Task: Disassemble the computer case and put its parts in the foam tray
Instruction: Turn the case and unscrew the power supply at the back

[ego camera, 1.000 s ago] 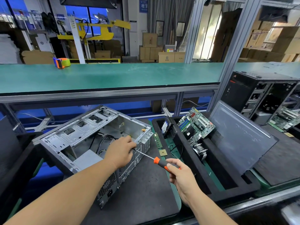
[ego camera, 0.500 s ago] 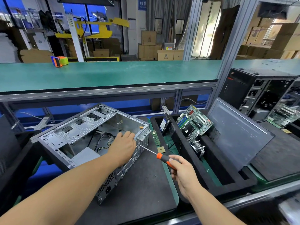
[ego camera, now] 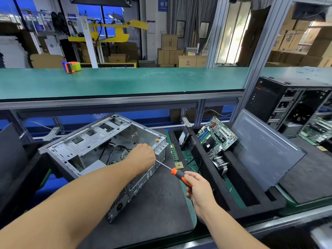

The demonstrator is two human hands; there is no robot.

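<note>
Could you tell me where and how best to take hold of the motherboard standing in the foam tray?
Probably pinch the motherboard by its bare upper edge, coming from above: it leans upright in the foam tray, lower end in the slot, so only the top is free.

Green counter point(ego camera: 190, 211) w/ black mat point(ego camera: 158, 209) under the open computer case point(ego camera: 100, 141), foam tray point(ego camera: 239, 202) just beside it.

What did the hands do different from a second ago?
Very little changed. The left hand slid slightly toward the rear edge of the computer case and still rests curled there. The right hand keeps gripping the orange-handled screwdriver, its tip still at the case's rear panel beside the left hand. The motherboard and side panel stay in the foam tray.
</note>
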